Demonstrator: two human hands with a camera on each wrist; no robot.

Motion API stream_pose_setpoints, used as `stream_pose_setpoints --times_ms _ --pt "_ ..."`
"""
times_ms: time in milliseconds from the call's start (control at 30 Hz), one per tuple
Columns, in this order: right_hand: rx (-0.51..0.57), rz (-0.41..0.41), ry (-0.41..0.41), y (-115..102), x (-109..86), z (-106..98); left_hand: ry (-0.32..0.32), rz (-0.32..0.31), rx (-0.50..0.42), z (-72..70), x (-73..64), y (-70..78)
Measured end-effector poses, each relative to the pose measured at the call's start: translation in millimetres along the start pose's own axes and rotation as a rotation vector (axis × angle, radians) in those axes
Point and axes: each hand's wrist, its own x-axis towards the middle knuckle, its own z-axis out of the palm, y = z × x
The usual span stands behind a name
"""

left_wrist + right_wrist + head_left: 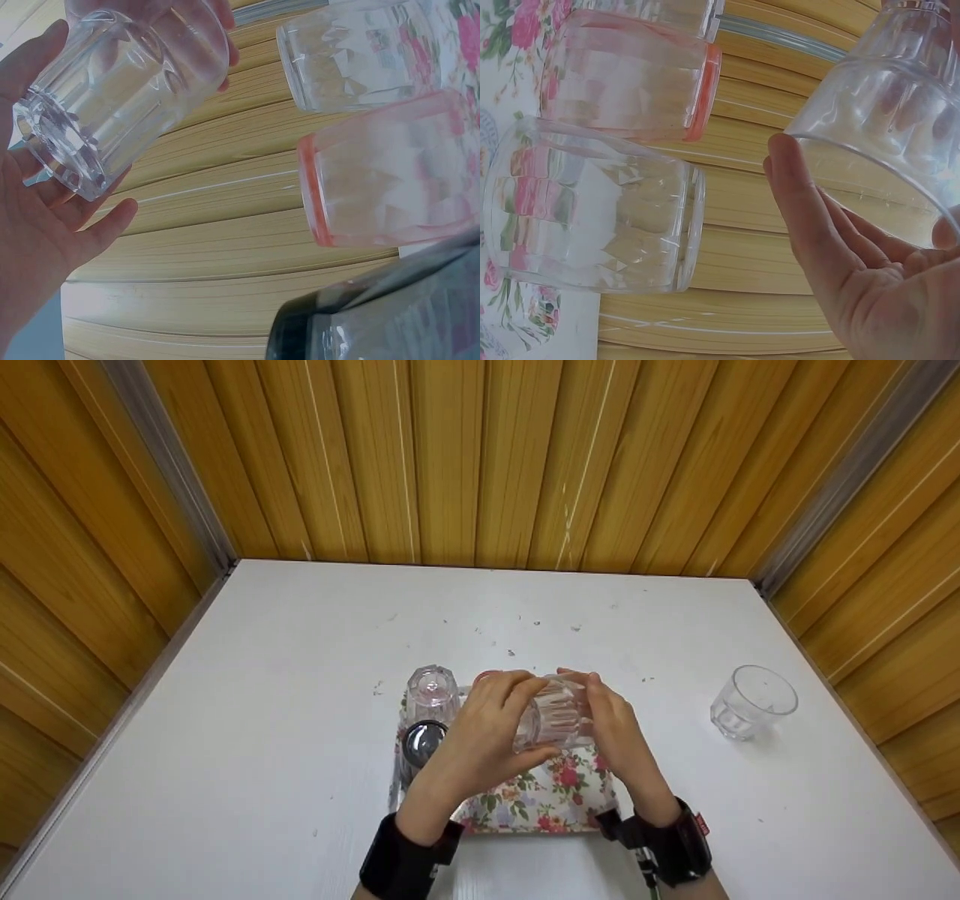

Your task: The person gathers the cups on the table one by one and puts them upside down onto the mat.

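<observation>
My left hand (480,727) grips the base end of a clear fluted drinking glass (556,712), its fingers and thumb spread around it. The right hand (619,727) holds the same glass at its rim end. Tipped on its side, the glass is raised above a floral tray (536,802), its mouth toward the right hand. On the tray stand an upside-down clear glass (433,694), a dark glass (424,742) in front of it, a pink glass (382,172) and another clear glass (592,217). In the head view, my hands mostly hide the last two.
A clear tumbler (754,701) stands upright on the white table (262,697), well to the right of the tray. Wood-look panel walls (480,457) enclose the table at the back and both sides. Black straps with cameras (409,855) sit on the wrists.
</observation>
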Motion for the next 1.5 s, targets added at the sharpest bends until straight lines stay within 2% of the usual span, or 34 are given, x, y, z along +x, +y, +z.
stream_pose_setpoints --times_ms 733,1367,1500 --pt "0.021 -0.006 0.012 -1.6 -0.4 1.5 0.008 0.010 0.006 -2.3 0.3 1.3" --pt "-0.080 0.001 0.036 1.1 -2.1 1.8 0.012 0.017 0.018 -2.7 0.5 1.3" --pt "-0.076 0.001 0.034 1.1 -1.2 2.2 0.006 0.012 0.020 -3.1 0.8 1.9"
